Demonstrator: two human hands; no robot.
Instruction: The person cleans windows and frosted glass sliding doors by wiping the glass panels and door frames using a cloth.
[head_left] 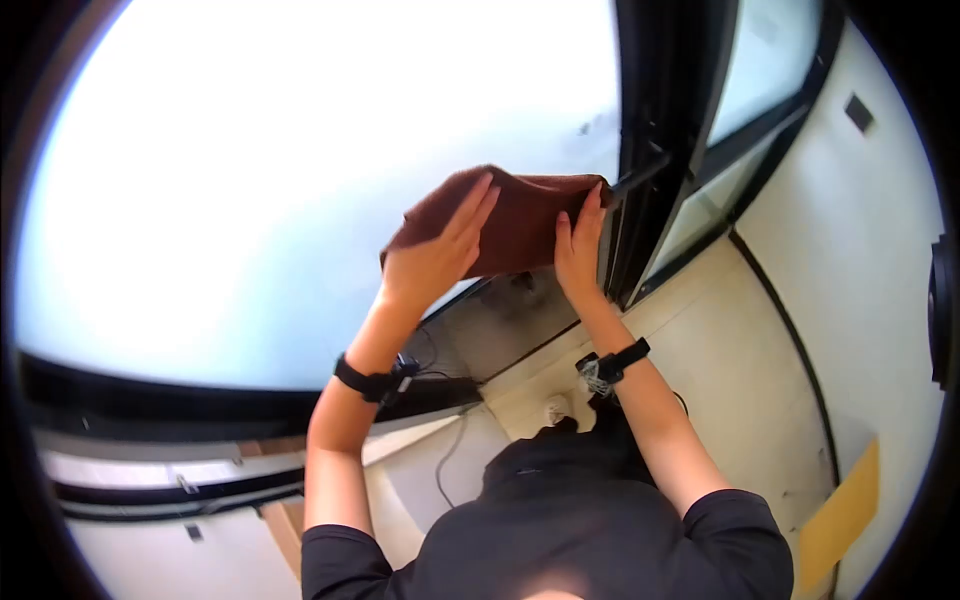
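A brown cloth [522, 226] is stretched between my two hands in front of the bright glass pane. My left hand [440, 248] holds its left part, with the fingers laid long across the front and the thumb hidden. At the cloth's right end my right hand [582, 245] has hold of the edge, its fingertips near the upper corner and its thumb on the front. Whether the whole cloth touches the glass I cannot tell. Each wrist carries a black band [365, 380] with a small device.
The large glass pane [250, 200] has a dark frame [180, 388] along its bottom. A black upright frame [650, 150] with a handle [640, 178] stands just right of the cloth. Cables hang near the pane's lower corner. A yellow panel [840, 510] is at lower right.
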